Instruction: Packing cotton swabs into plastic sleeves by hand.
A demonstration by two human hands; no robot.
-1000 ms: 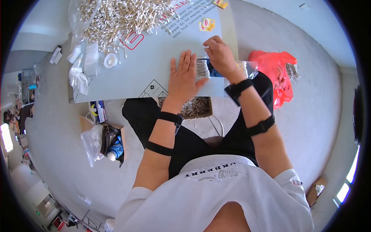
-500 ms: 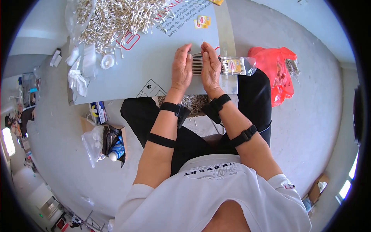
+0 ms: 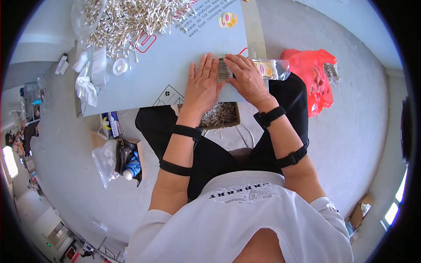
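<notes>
A neat row of thin sticks (image 3: 224,71), which look like cotton swabs, lies flat on the grey board between my two hands. Palm down at the row's left end rests my left hand (image 3: 202,83), its fingers stretched out. My right hand (image 3: 247,79) is laid over the row's right part, fingers extended and thumb near the row's lower edge. Beyond it, partly under that hand, a clear plastic bag of swabs (image 3: 272,69) with a yellow-and-white label sticks out over the table's right side. Both hands press from above rather than grip.
A large heap of loose cotton swabs (image 3: 127,26) covers the far left. Near it are a white tape roll (image 3: 120,66) and crumpled white plastic (image 3: 87,90). Small yellow labels (image 3: 228,19) lie far right. A red bag (image 3: 310,79) stands right; a box of swabs (image 3: 223,116) sits below.
Both hands have turned from upright, edge-on palms to palm down. The left fingers have spread, and the right hand now covers more of the bag.
</notes>
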